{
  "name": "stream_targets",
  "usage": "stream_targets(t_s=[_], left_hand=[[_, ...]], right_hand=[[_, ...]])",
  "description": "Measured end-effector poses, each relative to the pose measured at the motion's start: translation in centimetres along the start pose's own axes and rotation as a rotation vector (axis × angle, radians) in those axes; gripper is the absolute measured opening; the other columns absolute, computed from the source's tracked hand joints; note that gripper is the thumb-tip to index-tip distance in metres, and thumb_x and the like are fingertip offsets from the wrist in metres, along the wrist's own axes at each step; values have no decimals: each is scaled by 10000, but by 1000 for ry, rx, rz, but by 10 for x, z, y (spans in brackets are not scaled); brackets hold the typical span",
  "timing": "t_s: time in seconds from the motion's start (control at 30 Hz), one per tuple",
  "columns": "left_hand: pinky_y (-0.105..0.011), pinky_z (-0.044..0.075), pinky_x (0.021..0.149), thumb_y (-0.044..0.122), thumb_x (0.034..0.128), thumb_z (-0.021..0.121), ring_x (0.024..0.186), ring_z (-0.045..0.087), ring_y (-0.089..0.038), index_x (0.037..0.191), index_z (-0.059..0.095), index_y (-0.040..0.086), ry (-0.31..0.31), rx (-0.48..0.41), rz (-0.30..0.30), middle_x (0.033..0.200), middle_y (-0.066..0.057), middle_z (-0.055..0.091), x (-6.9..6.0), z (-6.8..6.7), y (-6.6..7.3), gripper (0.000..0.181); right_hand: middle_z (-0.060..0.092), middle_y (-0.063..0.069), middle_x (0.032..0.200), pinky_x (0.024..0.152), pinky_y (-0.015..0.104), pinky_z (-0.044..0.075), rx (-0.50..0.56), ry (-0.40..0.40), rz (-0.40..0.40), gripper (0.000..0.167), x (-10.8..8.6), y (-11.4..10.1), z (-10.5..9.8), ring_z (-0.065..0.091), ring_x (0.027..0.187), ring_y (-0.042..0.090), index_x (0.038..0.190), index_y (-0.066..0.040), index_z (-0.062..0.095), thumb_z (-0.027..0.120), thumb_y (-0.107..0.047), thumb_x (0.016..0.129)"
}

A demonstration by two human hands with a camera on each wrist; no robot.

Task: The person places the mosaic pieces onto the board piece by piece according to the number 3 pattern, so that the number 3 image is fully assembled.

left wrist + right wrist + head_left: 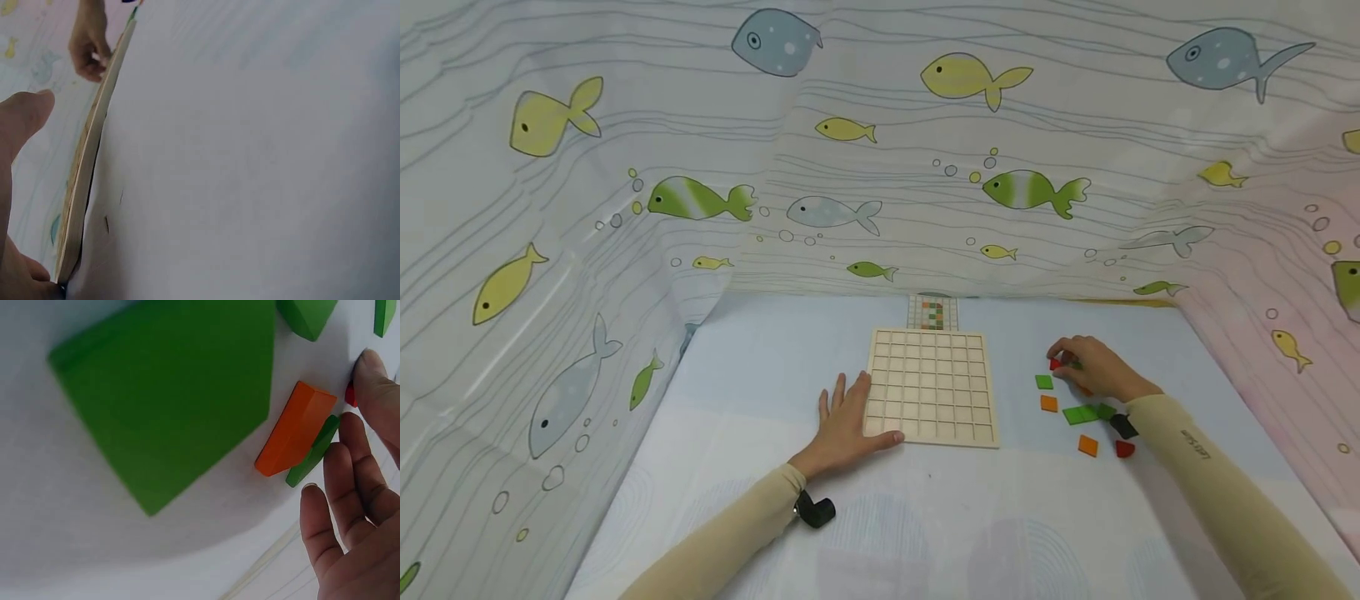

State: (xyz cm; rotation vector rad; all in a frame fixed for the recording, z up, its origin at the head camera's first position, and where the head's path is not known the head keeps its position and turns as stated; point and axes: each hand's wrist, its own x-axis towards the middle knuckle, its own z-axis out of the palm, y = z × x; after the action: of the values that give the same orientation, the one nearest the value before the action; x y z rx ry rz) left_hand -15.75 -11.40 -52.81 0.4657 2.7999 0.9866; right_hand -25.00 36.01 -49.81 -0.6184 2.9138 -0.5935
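Observation:
A square wooden grid board [931,387] lies flat with its compartments bare. Spread and fairly straight, the fingers of my left hand [844,423] rest along the board's left edge, with the thumb at its front edge. Over to the right, my right hand [1097,368] pinches a small red tile [350,395] between thumb and index finger, low over the table; the tile's shape is mostly hidden. Close to those fingers in the right wrist view are an orange tile [295,430] and a thin green tile [314,452].
Loose tiles lie around the right hand: a green one [1044,382], an orange one [1048,403], another orange one [1087,446] and a red rounded one [1124,449]. Behind the board is a card with a coloured grid pattern [933,315]. Fish-printed cloth [880,167] walls the table in.

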Motion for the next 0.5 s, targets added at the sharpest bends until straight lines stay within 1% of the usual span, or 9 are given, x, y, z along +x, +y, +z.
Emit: stream_targets(t_s=[0.2,0.33,0.5], left_hand=[[-705,-83,1255,673,857,742,1644,-64,-451,1702,149,46,4,11,-4,1767,-166,200,-1,1,0,1207],[-699,-82,1257,676,852,744,1645,-61,-448,1701,153,44,5,5,-6,1768,-167,198,-1,1,1,1212],[-672,-101,1266,686,859,736,1650,-79,-422,1708,126,61,0,12,-15,1778,-145,169,-1,2,-1,1218]], right_hand=[[723,108,1031,947,555,532,16,-2,25,231,2,-3,1,625,991,298,1180,-4,710,759,-100,975],[717,129,1061,967,554,532,29,-11,61,222,3,-4,2,609,1004,301,1179,16,695,738,-96,992],[699,169,1102,994,570,528,14,-25,88,237,3,-7,5,615,1031,323,1193,47,663,700,-113,1022]])
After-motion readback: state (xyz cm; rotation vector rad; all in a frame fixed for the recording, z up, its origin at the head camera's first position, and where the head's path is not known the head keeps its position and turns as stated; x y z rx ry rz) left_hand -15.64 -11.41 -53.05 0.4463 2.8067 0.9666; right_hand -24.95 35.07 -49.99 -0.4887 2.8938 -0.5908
